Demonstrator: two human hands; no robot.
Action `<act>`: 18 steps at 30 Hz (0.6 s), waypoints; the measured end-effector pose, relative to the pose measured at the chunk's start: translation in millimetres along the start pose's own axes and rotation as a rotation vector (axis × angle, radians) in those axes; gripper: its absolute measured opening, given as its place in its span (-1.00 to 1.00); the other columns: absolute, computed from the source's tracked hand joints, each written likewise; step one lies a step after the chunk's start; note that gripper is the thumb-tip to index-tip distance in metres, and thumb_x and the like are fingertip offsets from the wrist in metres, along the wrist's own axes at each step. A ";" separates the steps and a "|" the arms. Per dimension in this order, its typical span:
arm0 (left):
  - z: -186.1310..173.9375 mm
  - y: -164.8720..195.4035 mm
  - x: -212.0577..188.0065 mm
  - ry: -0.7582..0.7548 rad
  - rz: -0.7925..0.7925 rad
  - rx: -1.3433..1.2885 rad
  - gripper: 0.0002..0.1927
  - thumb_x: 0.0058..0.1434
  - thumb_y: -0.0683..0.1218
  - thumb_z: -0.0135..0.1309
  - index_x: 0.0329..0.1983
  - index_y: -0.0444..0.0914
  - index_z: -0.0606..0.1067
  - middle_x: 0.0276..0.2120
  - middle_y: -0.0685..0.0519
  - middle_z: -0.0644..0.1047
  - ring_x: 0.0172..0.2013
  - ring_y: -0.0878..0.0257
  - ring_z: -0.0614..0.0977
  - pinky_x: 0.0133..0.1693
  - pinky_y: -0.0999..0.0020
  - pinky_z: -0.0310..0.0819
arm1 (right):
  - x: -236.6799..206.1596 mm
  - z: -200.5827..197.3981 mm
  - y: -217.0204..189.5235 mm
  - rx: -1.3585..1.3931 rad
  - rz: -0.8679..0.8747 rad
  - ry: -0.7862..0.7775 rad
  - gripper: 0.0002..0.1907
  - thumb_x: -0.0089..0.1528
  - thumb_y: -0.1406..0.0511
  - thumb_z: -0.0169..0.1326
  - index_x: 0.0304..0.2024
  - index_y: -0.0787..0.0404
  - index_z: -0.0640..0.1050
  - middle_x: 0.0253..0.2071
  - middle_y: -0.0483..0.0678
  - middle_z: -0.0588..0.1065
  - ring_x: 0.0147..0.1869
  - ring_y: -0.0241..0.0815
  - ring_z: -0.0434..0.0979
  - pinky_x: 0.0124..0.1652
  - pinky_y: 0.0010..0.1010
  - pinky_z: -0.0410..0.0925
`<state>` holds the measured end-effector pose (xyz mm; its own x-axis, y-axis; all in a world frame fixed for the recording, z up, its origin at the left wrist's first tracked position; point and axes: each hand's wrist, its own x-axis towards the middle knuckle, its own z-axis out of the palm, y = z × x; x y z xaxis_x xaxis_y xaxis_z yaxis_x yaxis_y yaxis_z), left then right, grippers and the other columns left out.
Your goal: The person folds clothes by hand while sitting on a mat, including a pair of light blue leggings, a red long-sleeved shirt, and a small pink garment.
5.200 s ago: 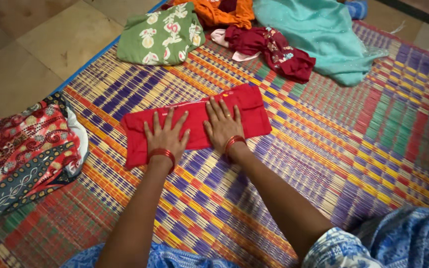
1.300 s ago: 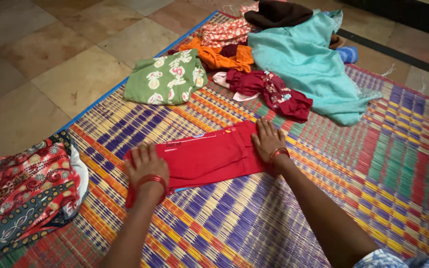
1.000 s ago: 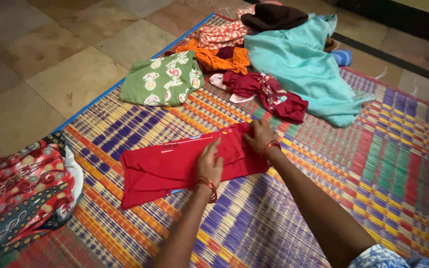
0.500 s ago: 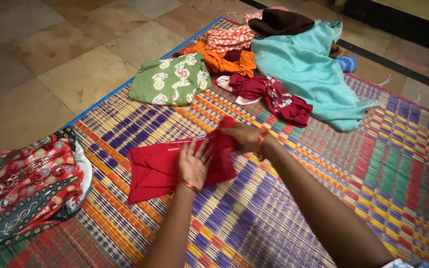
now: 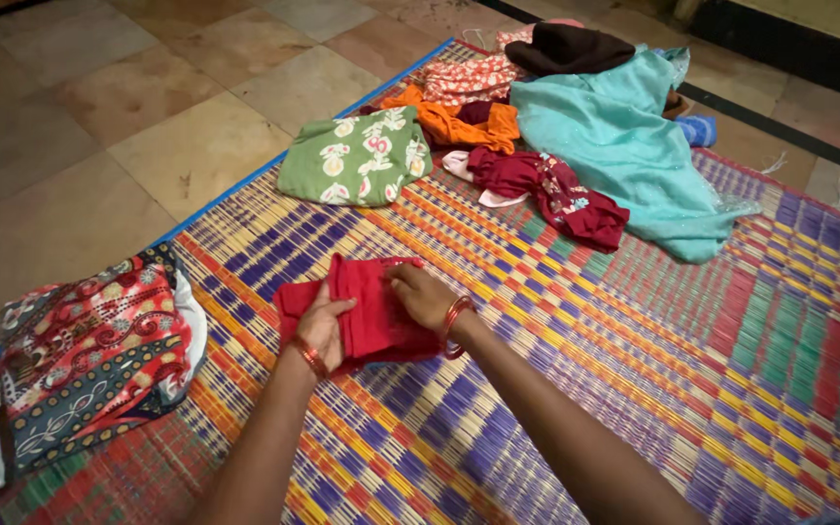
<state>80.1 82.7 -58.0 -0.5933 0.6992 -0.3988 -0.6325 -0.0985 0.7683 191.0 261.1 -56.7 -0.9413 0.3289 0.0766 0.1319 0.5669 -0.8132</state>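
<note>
Here my left hand (image 5: 326,326) pinches the near edge of the red cloth (image 5: 367,313), fingers curled around the fold, while my right hand (image 5: 423,297) lies flat on top of it, pressing rather than gripping. The cloth sits bunched between both hands on the striped mat (image 5: 634,350). To fold it well, I judge the edges should line up squarely and the crease be smoothed flat. Beyond my right hand lie a maroon garment (image 5: 546,190) and a teal cloth (image 5: 624,146); left of my left hand rests a patterned folded pile (image 5: 89,360).
</note>
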 end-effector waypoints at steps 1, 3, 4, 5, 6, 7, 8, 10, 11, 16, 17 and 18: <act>3.3 5.0 -0.5 -0.008 0.016 -0.003 -0.11 0.19 -0.27 0.01 0.54 -0.01 -0.04 0.42 -0.03 0.31 0.40 0.13 0.35 0.40 0.03 0.15 | 1.0 3.6 -3.0 -0.013 -0.018 0.029 -0.61 0.36 0.22 -0.12 0.17 0.23 0.47 0.12 0.10 0.53 0.20 0.02 0.53 0.16 -0.22 0.35; 5.2 22.9 -4.9 0.008 0.015 0.040 -0.18 0.20 -0.28 -0.07 0.53 0.01 0.05 0.36 0.00 0.38 0.32 0.13 0.42 0.33 -0.02 0.24 | 2.9 4.7 -17.2 -0.061 -0.008 0.084 -0.62 0.36 0.24 -0.11 0.17 0.23 0.48 0.11 0.12 0.53 0.21 0.06 0.52 0.18 -0.20 0.34; 5.3 31.8 -9.1 0.015 0.013 0.060 -0.20 0.21 -0.29 -0.11 0.52 0.02 0.10 0.33 0.02 0.42 0.28 0.13 0.46 0.29 -0.04 0.29 | 2.8 2.3 -26.7 -0.098 0.022 0.111 -0.64 0.38 0.24 -0.11 0.16 0.23 0.50 0.10 0.13 0.54 0.21 0.07 0.53 0.18 -0.19 0.35; 1.6 39.7 -16.4 -0.013 0.028 0.048 -0.23 0.23 -0.30 -0.13 0.53 0.00 0.13 0.30 -0.02 0.44 0.22 0.10 0.49 0.24 -0.05 0.36 | 1.2 -1.4 -36.4 -0.136 0.052 0.138 -0.65 0.39 0.24 -0.11 0.15 0.22 0.52 0.08 0.14 0.55 0.21 0.09 0.54 0.19 -0.18 0.36; -6.5 48.3 -24.9 -0.039 0.042 0.037 -0.25 0.25 -0.32 -0.16 0.53 -0.03 0.16 0.26 -0.07 0.47 0.17 0.07 0.52 0.19 -0.07 0.43 | -1.8 -4.6 -45.8 -0.143 0.025 0.191 -0.65 0.39 0.24 -0.12 0.15 0.21 0.52 0.10 0.13 0.54 0.22 0.09 0.53 0.21 -0.19 0.35; -14.2 54.7 -32.1 -0.062 0.055 0.028 -0.27 0.27 -0.33 -0.19 0.53 -0.05 0.19 0.22 -0.11 0.49 0.11 0.04 0.55 0.14 -0.08 0.50 | -5.2 -6.4 -55.1 -0.147 -0.003 0.243 -0.66 0.40 0.25 -0.12 0.15 0.21 0.52 0.12 0.13 0.53 0.24 0.08 0.52 0.22 -0.19 0.35; -22.0 58.0 -37.0 -0.026 0.053 0.033 -0.27 0.27 -0.34 -0.21 0.53 -0.05 0.19 0.21 -0.11 0.49 0.10 0.05 0.57 0.11 -0.05 0.53 | -7.9 -6.1 -63.7 -0.148 -0.033 0.296 -0.66 0.40 0.25 -0.13 0.15 0.20 0.52 0.14 0.13 0.52 0.26 0.08 0.51 0.24 -0.20 0.34; -43.3 57.6 -44.0 0.044 0.050 0.046 -0.27 0.28 -0.36 -0.25 0.52 -0.05 0.19 0.21 -0.10 0.50 0.07 0.07 0.60 0.04 0.03 0.59 | -14.2 5.4 -78.0 -0.171 0.001 0.297 -0.62 0.38 0.25 -0.16 0.21 0.17 0.47 0.27 0.10 0.43 0.37 0.06 0.40 0.32 -0.15 0.27; -53.2 52.1 -44.3 0.096 0.052 0.082 -0.26 0.28 -0.36 -0.25 0.53 -0.03 0.16 0.21 -0.09 0.49 0.09 0.08 0.59 0.06 0.05 0.58 | -17.4 14.3 -83.1 -0.182 0.017 0.299 -0.59 0.37 0.24 -0.17 0.24 0.15 0.44 0.33 0.09 0.39 0.43 0.05 0.35 0.35 -0.12 0.24; -92.1 10.0 -20.9 0.256 0.232 0.135 -0.20 0.22 -0.42 -0.17 0.52 -0.10 0.10 0.25 -0.05 0.47 0.13 0.12 0.57 0.11 0.15 0.55 | -35.0 65.9 -88.5 -0.672 0.116 0.022 -0.39 0.40 0.08 -0.34 0.48 0.08 0.04 0.57 -0.08 -0.09 0.61 -0.05 -0.18 0.39 0.17 -0.13; -95.5 5.3 -14.8 0.253 0.322 0.256 -0.19 0.22 -0.43 -0.14 0.53 -0.13 0.09 0.27 -0.05 0.44 0.17 0.13 0.54 0.14 0.21 0.49 | -37.3 71.7 -87.7 -0.737 0.096 -0.014 -0.34 0.40 0.05 -0.37 0.51 0.08 -0.04 0.58 -0.11 -0.16 0.63 -0.05 -0.27 0.40 0.17 -0.17; -98.8 3.0 -11.4 0.252 0.412 0.380 -0.18 0.21 -0.44 -0.11 0.54 -0.15 0.08 0.30 -0.05 0.42 0.21 0.15 0.52 0.18 0.26 0.43 | -37.0 76.1 -87.6 -0.748 0.150 -0.042 -0.32 0.40 0.04 -0.39 0.52 0.08 -0.08 0.58 -0.12 -0.19 0.63 -0.06 -0.29 0.41 0.16 -0.20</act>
<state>35.8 4.5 -100.6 -0.8799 0.4641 -0.1016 -0.1318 -0.0330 0.9907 190.6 141.8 -32.2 -0.9057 0.4222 -0.0376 0.4205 0.8839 -0.2049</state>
